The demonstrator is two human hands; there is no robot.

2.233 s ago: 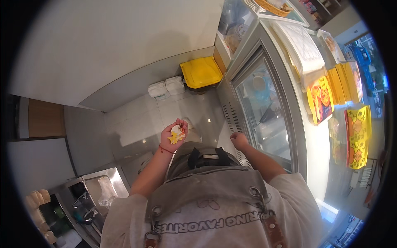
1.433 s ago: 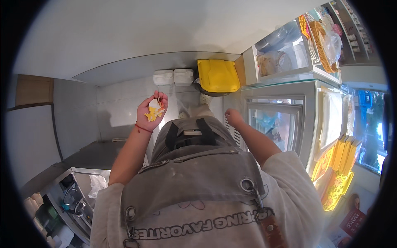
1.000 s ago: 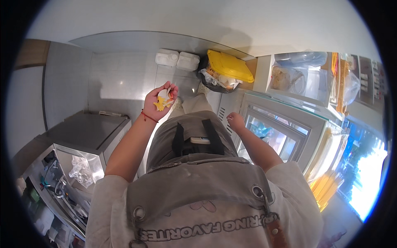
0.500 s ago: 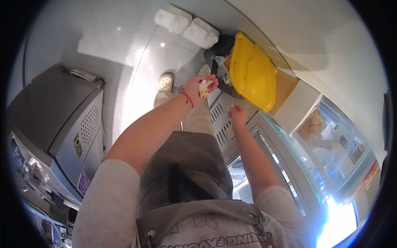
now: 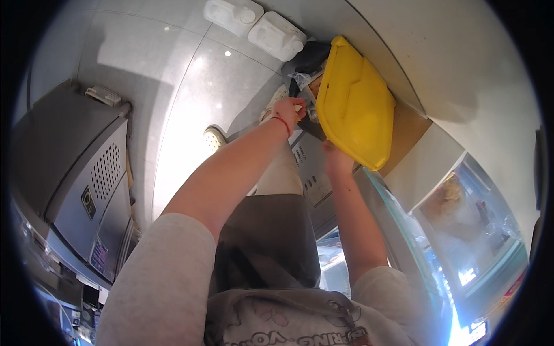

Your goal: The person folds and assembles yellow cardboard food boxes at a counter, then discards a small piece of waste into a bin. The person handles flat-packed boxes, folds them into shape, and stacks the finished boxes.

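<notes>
My left hand is over the side of a dark waste bin, its fingers curled around small white and yellow scraps. What the scraps are cannot be made out. A yellow lid stands tilted up over the bin. At the lid's near lower edge is my right hand, closed against the rim with its fingertips partly hidden. Between the left hand and the lid, clear plastic and other rubbish show in the bin's mouth.
Two white plastic jugs stand on the grey tiled floor beyond the bin. A grey metal cabinet is at the left. On the right are a glass-edged counter and a clear container. My shoe is below.
My left hand has turned over from palm up and moved toward the bin, its fingers closing round the scraps. My right hand has reached up to the yellow lid's edge. The view has shifted.
</notes>
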